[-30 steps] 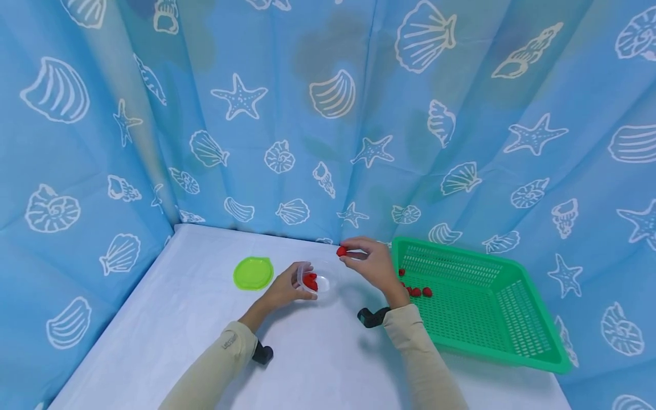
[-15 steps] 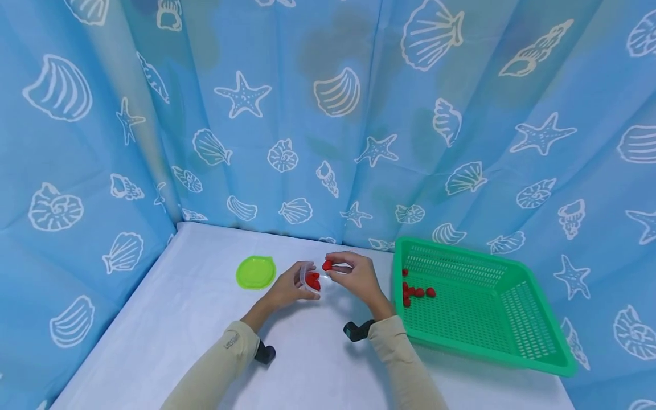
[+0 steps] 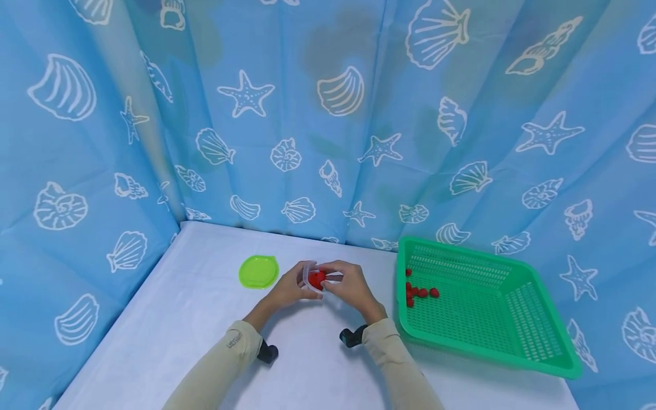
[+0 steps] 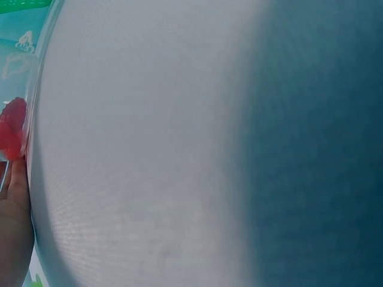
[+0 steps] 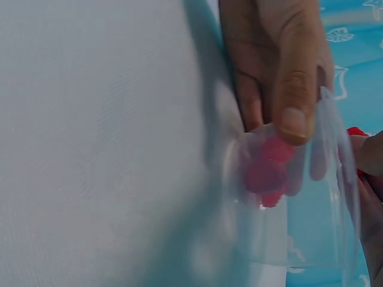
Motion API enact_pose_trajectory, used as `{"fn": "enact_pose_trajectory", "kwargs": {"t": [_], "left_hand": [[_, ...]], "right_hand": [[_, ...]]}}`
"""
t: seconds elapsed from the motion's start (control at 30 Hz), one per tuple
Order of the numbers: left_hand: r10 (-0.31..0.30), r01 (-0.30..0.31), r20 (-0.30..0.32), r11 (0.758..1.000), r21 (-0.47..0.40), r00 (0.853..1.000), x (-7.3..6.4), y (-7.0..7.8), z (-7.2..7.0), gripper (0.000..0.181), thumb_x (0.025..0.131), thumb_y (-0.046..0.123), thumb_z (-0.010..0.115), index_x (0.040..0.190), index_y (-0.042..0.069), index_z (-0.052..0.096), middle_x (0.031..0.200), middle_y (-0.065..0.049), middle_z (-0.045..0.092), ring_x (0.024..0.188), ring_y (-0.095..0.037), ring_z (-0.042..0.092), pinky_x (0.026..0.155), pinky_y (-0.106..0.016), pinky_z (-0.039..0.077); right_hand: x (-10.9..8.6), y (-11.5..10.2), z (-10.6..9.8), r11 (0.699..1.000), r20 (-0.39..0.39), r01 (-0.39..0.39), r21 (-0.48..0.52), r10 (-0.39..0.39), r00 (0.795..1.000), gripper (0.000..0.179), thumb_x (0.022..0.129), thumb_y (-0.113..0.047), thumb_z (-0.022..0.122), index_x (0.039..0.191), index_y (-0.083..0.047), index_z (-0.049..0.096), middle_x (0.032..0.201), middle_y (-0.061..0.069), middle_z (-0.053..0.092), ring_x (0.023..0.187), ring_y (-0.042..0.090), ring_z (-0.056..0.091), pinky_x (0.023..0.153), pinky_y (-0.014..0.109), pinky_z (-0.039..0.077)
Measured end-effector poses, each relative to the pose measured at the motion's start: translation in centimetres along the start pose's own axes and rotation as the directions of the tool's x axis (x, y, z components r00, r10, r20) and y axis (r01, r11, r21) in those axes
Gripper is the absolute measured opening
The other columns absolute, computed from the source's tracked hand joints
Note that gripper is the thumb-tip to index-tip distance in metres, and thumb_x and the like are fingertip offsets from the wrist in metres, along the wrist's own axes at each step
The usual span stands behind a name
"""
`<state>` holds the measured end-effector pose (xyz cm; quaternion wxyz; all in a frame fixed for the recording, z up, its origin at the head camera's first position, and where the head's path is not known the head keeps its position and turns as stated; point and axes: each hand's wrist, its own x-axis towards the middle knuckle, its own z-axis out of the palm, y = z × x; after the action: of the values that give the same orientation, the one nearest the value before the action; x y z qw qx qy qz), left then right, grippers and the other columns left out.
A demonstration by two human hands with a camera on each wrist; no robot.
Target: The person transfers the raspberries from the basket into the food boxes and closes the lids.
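Note:
My left hand (image 3: 288,289) grips a clear plastic container (image 5: 311,239), tilted with its mouth to the right. Several red raspberries (image 5: 266,176) show through the container's wall. At the mouth, my right hand (image 3: 352,286) pinches another raspberry (image 5: 357,131) between thumb and fingers. Its fingertips reach the rim and overlap the opening in the head view. In the left wrist view, part of my left hand (image 4: 15,221) appears at the left edge, just below the bumpy red berries (image 4: 12,128).
A green slotted basket (image 3: 471,354) stands on the right with several raspberries (image 3: 422,292) near its left wall. Left of the hands a lime-green lid (image 3: 258,272) lies on the white-covered table (image 3: 302,364). A blue seashell-print curtain (image 3: 307,131) hangs behind and at the sides.
My right hand has moved left, bringing the pinched raspberry from beside the container to its mouth. My left hand keeps its grip, with the container in about the same place.

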<state>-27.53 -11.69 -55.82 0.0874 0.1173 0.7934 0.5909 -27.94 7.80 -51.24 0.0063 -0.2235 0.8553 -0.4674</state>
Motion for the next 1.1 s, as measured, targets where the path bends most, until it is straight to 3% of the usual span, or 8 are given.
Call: {"fn": "enact_pose_trajectory", "kwargs": {"t": [0.27, 0.67, 1.1], "left_hand": [[0.003, -0.003, 0.019, 1.0, -0.005, 1.0, -0.26, 0.6, 0.15, 0.086, 0.076, 0.013, 0.084, 0.147, 0.01, 0.037, 0.147, -0.008, 0.043, 0.138, -0.03, 0.039, 0.104, -0.042, 0.042], [0.009, -0.009, 0.022, 1.0, -0.004, 1.0, 0.11, 0.13, -0.03, 0.088, 0.074, 0.02, 0.086, 0.147, 0.012, 0.038, 0.146, -0.004, 0.045, 0.137, -0.026, 0.04, 0.105, -0.04, 0.041], [0.009, -0.009, 0.018, 1.0, -0.013, 1.0, -0.04, 0.11, -0.13, 0.087, 0.075, 0.016, 0.086, 0.147, 0.011, 0.038, 0.144, -0.004, 0.046, 0.137, -0.024, 0.04, 0.105, -0.038, 0.041]], "right_hand": [[-0.03, 0.39, 0.42, 0.999, 0.051, 0.004, -0.04, -0.002, 0.999, 0.043, 0.08, -0.005, 0.079, 0.122, -0.01, 0.069, 0.114, 0.001, 0.067, 0.101, 0.018, 0.066, 0.083, 0.033, 0.056], [0.38, 0.34, 0.22, 0.996, 0.064, -0.001, -0.086, 0.007, 0.998, 0.043, 0.078, -0.006, 0.081, 0.12, -0.01, 0.07, 0.113, 0.002, 0.068, 0.099, 0.017, 0.066, 0.083, 0.033, 0.057], [0.34, 0.31, 0.53, 0.997, 0.064, 0.005, -0.083, 0.0, 0.998, 0.042, 0.079, -0.006, 0.08, 0.12, -0.008, 0.07, 0.114, 0.004, 0.068, 0.098, 0.02, 0.067, 0.085, 0.035, 0.056]]}}
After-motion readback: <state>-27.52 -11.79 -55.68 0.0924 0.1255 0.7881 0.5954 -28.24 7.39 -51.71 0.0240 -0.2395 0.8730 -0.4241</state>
